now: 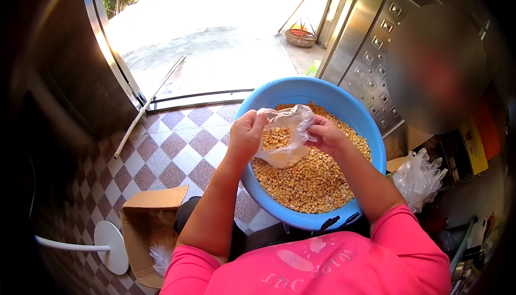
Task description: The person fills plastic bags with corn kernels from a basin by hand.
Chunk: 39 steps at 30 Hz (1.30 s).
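Note:
My left hand is closed, pinching one side of a clear plastic bag's rim. On the other side, my right hand grips the rim between thumb and fingers. Between them the plastic bag hangs with its mouth spread apart, and corn kernels show through the opening. Whether those kernels lie inside the bag or behind it, I cannot tell. Under both hands is a large blue basin holding many dried corn kernels.
A cardboard box and a white round base stand on the checkered floor at left. A stick leans across the doorway sill. Plastic bags lie at right beside the metal door. Outside sits a wicker basket.

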Each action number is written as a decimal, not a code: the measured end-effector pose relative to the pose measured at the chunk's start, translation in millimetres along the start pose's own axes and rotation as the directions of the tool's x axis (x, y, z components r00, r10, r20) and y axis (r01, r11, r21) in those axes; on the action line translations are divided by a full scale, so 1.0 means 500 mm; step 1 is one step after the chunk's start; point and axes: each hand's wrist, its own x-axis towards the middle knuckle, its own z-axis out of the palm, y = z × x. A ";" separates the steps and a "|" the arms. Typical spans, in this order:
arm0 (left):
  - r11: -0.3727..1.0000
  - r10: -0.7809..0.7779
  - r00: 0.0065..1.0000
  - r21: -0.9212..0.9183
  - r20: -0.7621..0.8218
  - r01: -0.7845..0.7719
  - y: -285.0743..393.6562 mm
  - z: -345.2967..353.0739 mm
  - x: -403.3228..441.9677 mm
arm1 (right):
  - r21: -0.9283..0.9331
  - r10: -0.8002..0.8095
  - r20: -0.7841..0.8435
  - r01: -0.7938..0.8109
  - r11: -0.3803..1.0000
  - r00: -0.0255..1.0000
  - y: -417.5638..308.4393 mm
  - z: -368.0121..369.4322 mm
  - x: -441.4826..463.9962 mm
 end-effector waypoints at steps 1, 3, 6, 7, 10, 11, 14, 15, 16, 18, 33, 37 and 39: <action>1.000 0.016 1.000 -0.025 -0.006 -0.016 -0.002 0.001 0.002 | 0.085 -0.075 -0.040 0.078 0.993 0.996 -0.015 0.009 0.005; 0.993 0.038 0.999 -0.115 0.005 -0.037 -0.004 0.002 0.002 | 0.191 -0.186 -0.110 0.204 0.960 0.976 -0.046 0.021 0.010; 0.967 0.045 0.999 -0.251 0.017 -0.039 0.019 0.001 -0.003 | 0.217 -0.343 -0.020 0.339 0.915 0.939 -0.105 0.020 0.027; 0.967 0.045 0.999 -0.252 0.017 -0.039 0.022 0.002 -0.004 | 0.241 -0.388 0.029 0.370 0.897 0.921 -0.124 0.032 0.023; 0.963 0.021 1.000 -0.270 0.017 -0.015 0.025 0.003 -0.008 | 0.279 -0.422 0.086 0.385 0.880 0.902 -0.129 0.028 0.036; 0.963 -0.038 0.997 -0.263 0.069 0.055 0.024 0.004 -0.009 | 0.270 -0.392 0.076 0.360 0.893 0.917 -0.120 0.024 0.038; 0.965 -0.100 0.988 -0.229 0.120 0.126 0.014 0.001 -0.007 | 0.148 -0.297 -0.178 0.324 0.934 0.938 -0.067 0.015 0.042; 0.966 -0.108 0.990 -0.226 0.095 0.127 0.018 -0.002 -0.009 | 0.126 -0.275 -0.217 0.307 0.943 0.936 -0.056 0.014 0.027; 0.966 -0.118 0.991 -0.223 0.070 0.130 0.021 -0.004 -0.011 | 0.126 -0.273 -0.215 0.304 0.944 0.938 -0.050 0.007 0.014; 0.969 -0.118 0.993 -0.215 0.032 0.122 0.024 -0.005 -0.015 | -0.092 -0.321 -0.389 0.311 0.946 0.864 -0.045 -0.011 -0.007; 0.925 -0.207 0.954 -0.275 0.217 0.263 0.027 -0.011 -0.017 | -0.959 0.111 0.281 0.283 0.002 0.953 -0.006 0.110 -0.064; 0.911 -0.267 0.925 -0.243 0.269 0.334 0.023 -0.009 -0.013 | -0.987 0.102 0.156 0.160 -0.027 0.982 0.003 0.073 -0.049; 0.899 -0.283 0.911 -0.246 0.301 0.361 0.022 -0.008 -0.008 | -0.995 -0.021 0.059 0.057 -0.081 0.998 0.009 0.048 -0.033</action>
